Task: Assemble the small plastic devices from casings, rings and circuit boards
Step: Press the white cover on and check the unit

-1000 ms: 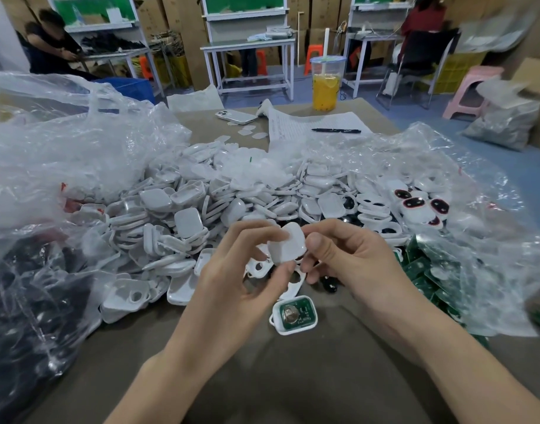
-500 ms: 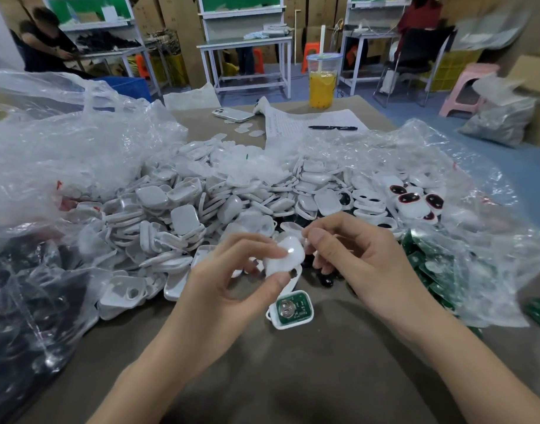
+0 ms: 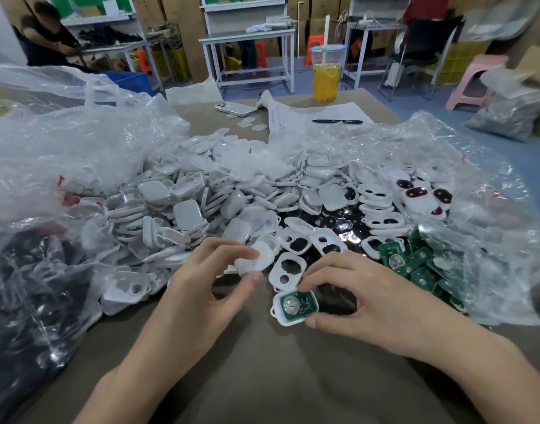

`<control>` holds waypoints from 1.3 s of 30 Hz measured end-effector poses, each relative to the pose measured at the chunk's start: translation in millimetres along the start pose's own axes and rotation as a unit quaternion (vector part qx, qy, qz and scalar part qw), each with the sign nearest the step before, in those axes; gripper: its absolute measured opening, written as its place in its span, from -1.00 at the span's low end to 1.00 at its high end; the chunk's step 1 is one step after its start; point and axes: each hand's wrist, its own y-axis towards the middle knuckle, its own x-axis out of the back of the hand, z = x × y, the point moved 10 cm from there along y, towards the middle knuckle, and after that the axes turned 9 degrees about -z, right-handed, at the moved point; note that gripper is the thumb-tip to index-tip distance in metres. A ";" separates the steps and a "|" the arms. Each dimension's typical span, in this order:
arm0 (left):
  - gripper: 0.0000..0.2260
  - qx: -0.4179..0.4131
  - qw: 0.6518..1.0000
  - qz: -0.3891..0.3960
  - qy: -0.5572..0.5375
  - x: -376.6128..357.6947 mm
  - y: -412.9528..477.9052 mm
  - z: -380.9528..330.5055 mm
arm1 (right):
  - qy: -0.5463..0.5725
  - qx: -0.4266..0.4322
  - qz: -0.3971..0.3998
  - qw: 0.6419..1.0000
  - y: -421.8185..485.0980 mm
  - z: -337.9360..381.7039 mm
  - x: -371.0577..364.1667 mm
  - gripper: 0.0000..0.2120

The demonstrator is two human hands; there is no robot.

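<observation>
Left hand pinches white cover; right hand grips boarded casing, casing pile behind

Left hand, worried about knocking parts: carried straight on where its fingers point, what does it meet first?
Likely the two-holed white frame just past the cover that the left hand pinches, though the hand may pass above it.

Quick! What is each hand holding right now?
Left hand: closed, pinching a white cover between fingers and thumb.
Right hand: closed, pinching the casing with the green circuit board.
</observation>
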 end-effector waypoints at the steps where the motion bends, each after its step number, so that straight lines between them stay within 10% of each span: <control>1: -0.78 0.006 1.000 0.005 0.013 0.4 -0.3 2.0 | -0.004 0.003 0.003 1.000 0.0 0.4 -0.7 -0.64; 9: -0.74 -0.008 0.989 0.056 0.136 -7.5 -6.2 5.9 | -0.004 0.005 0.007 1.000 1.2 -0.1 -3.3 -0.70; 26: -0.73 0.000 0.998 0.038 0.048 -8.4 -5.2 1.7 | -0.014 0.005 0.013 1.000 2.7 -0.1 -5.6 -0.64; 39: -0.80 -0.041 0.988 0.149 0.023 -29.9 -16.3 -24.4 | 0.009 -0.018 0.026 0.999 0.4 -4.4 -10.2 -0.27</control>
